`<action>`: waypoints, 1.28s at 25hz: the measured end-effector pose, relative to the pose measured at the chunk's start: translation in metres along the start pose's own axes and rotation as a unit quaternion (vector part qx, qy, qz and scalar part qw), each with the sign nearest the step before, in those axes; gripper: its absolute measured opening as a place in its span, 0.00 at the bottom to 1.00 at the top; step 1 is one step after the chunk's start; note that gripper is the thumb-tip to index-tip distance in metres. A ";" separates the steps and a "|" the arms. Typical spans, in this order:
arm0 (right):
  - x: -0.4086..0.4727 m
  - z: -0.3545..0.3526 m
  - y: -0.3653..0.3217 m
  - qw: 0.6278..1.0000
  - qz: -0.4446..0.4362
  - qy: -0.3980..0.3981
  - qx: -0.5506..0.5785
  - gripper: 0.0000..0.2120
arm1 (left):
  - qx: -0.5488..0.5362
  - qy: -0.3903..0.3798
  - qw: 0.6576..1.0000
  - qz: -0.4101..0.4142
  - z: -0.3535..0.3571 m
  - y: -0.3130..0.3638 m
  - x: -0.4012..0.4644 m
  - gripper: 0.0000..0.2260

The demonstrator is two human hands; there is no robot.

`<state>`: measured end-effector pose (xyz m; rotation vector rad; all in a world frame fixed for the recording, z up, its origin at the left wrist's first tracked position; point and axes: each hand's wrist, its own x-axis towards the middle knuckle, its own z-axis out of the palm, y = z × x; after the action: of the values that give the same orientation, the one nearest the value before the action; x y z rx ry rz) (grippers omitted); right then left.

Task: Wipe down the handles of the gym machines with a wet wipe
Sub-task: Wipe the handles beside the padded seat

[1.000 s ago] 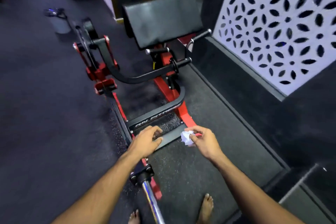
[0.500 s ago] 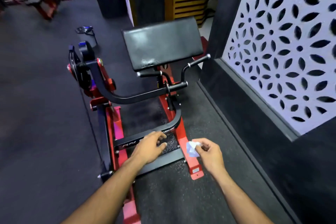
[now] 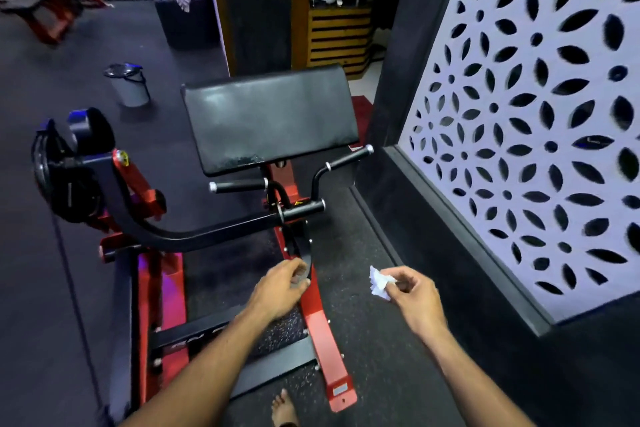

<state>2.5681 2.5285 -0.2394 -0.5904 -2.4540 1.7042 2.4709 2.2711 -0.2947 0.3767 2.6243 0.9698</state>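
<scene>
A red and black curl machine stands in front of me, with a black pad [image 3: 266,118] on top. Below the pad are its black handles: a left grip [image 3: 239,185], a right angled grip [image 3: 346,158] and a short bar end [image 3: 306,207]. My right hand [image 3: 414,298] pinches a crumpled white wet wipe [image 3: 379,282] in the air, right of the red frame. My left hand [image 3: 280,289] hovers over the frame's black curved bar [image 3: 304,253] with loosely curled fingers; whether it touches the bar I cannot tell.
A white perforated wall panel [image 3: 526,121] and its black base close off the right side. A small bin [image 3: 128,83] stands on the dark floor at the back left. Weight plates [image 3: 65,166] hang on the machine's left arm. My bare foot [image 3: 282,407] is at the bottom.
The view has risen and come closer to the machine. Both hands have lifted away from the low footplate; the right hand with the wipe has moved out to the right.
</scene>
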 end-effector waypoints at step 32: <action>0.584 0.007 0.022 0.778 -0.465 -0.262 -0.332 0.09 | 0.121 0.090 0.976 -0.155 0.045 0.011 0.488 0.05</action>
<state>2.0345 2.7422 -0.3435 1.0973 -2.8335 0.6074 2.0426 2.4757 -0.4179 -0.0717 2.8578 0.6097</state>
